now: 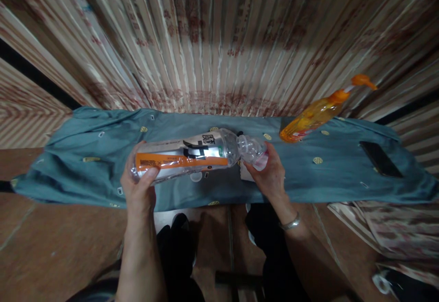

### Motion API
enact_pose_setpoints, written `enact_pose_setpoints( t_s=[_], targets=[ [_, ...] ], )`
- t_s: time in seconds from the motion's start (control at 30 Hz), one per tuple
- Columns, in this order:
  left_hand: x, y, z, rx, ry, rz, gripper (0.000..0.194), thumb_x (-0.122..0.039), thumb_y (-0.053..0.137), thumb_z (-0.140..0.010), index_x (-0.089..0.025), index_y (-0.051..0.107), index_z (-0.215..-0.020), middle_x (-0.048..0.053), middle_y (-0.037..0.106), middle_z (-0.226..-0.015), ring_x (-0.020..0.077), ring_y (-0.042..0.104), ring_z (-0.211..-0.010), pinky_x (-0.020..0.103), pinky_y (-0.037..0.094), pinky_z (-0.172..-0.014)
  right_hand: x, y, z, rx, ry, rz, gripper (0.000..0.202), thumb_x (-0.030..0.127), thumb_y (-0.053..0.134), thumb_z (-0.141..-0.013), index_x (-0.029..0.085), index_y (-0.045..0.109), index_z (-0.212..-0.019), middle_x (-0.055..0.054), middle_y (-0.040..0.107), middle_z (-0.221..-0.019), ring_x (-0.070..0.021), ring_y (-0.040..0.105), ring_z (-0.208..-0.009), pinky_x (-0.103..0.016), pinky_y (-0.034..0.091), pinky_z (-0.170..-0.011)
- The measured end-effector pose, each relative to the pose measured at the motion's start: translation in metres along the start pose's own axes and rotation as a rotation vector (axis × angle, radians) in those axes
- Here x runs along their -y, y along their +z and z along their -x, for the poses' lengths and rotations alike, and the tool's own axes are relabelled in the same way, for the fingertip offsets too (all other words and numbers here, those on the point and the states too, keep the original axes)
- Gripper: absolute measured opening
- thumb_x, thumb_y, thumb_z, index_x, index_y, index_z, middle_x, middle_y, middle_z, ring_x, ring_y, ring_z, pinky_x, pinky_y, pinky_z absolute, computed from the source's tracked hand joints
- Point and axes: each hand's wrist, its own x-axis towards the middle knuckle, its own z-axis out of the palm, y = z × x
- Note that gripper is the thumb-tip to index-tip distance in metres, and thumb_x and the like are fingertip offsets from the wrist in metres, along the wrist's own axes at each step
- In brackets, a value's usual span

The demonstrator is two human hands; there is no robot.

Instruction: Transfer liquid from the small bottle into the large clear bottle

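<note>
My left hand (142,185) is wrapped round the base end of a large clear plastic bottle (185,156) with a silver and orange label. The bottle lies almost level in the air above the cloth, its neck pointing right. In my right hand (269,172) is a small clear plastic container (251,149), with a patch of pink and white near my fingers. Its narrow end meets the large bottle's mouth; whether the two are joined I cannot tell. Below the large bottle, a round whitish cap-like disc (196,177) rests on the cloth.
A green patterned cloth (85,165) covers the long narrow table. An orange pump bottle (310,118) stands at the back right, with a black phone (380,159) farther right. Something white and flat (246,173) lies near my right hand. A striped curtain (212,55) hangs behind.
</note>
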Motion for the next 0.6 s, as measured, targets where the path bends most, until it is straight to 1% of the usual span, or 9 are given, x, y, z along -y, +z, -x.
enact_pose_setpoints(
  t_s=[0.1, 0.2, 0.37, 0.6],
  targets=[
    [-0.0024, 0.003, 0.0012, -0.028, -0.003, 0.008, 0.078, -0.063, 0.093, -0.045, -0.022, 0.08, -0.111, 0.006, 0.077, -0.103, 0.0282, 0.072, -0.098, 0.045, 0.057, -0.102, 0.0015, -0.001, -0.0003, 0.008, 0.011, 0.002, 0.082, 0.049, 0.08, -0.078, 0.018, 0.05, -0.147, -0.018, 0.07, -0.137, -0.0358, 0.069, -0.124, -0.057, 0.058, -0.105],
    [-0.0043, 0.0045, 0.0019, -0.039, -0.007, -0.002, 0.076, -0.064, 0.093, -0.043, -0.024, 0.081, -0.107, 0.005, 0.077, -0.102, 0.0288, 0.072, -0.1, 0.046, 0.056, -0.103, 0.0028, -0.0009, -0.0004, -0.01, 0.015, 0.004, 0.081, 0.05, 0.08, -0.078, 0.019, 0.05, -0.146, -0.018, 0.071, -0.136, -0.0348, 0.07, -0.122, -0.055, 0.059, -0.104],
    [-0.004, 0.0032, 0.0013, -0.008, -0.008, -0.003, 0.076, -0.061, 0.093, -0.047, -0.023, 0.08, -0.112, 0.006, 0.077, -0.102, 0.0282, 0.073, -0.095, 0.045, 0.059, -0.097, 0.0031, -0.0005, -0.0007, -0.007, 0.019, 0.01, 0.08, 0.049, 0.081, -0.076, 0.018, 0.052, -0.145, -0.018, 0.072, -0.133, -0.0348, 0.071, -0.12, -0.055, 0.06, -0.103],
    [-0.003, 0.0015, 0.0, -0.01, -0.009, -0.002, 0.075, -0.061, 0.093, -0.047, -0.024, 0.08, -0.111, 0.006, 0.077, -0.103, 0.0287, 0.073, -0.097, 0.046, 0.058, -0.099, 0.0017, -0.0001, -0.0001, 0.011, 0.02, -0.005, 0.081, 0.049, 0.079, -0.079, 0.02, 0.048, -0.147, -0.018, 0.068, -0.139, -0.0352, 0.067, -0.126, -0.056, 0.057, -0.107]
  ],
)
